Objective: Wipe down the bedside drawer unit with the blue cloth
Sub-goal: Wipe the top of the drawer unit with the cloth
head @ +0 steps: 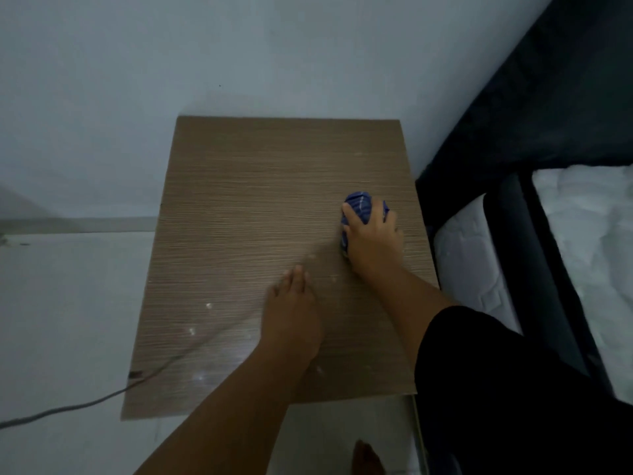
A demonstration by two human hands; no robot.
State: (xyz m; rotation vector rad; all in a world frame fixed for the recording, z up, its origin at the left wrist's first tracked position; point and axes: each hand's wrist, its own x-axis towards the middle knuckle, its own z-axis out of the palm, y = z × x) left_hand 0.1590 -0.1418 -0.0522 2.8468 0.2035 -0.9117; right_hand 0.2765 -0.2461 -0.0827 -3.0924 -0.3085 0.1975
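I look straight down on the wood-grain top of the bedside drawer unit. My right hand presses a bunched blue cloth onto the top near its right edge, fingers wrapped over it. My left hand lies flat on the top near the middle front, fingers together, holding nothing. Pale specks and smears show on the front left part of the top. The drawers themselves are hidden below the top.
A grey cable runs from the floor at the left onto the unit's front left corner. A dark bed frame with a white mattress stands tight against the right side. The wall is behind. My bare foot is on the pale floor.
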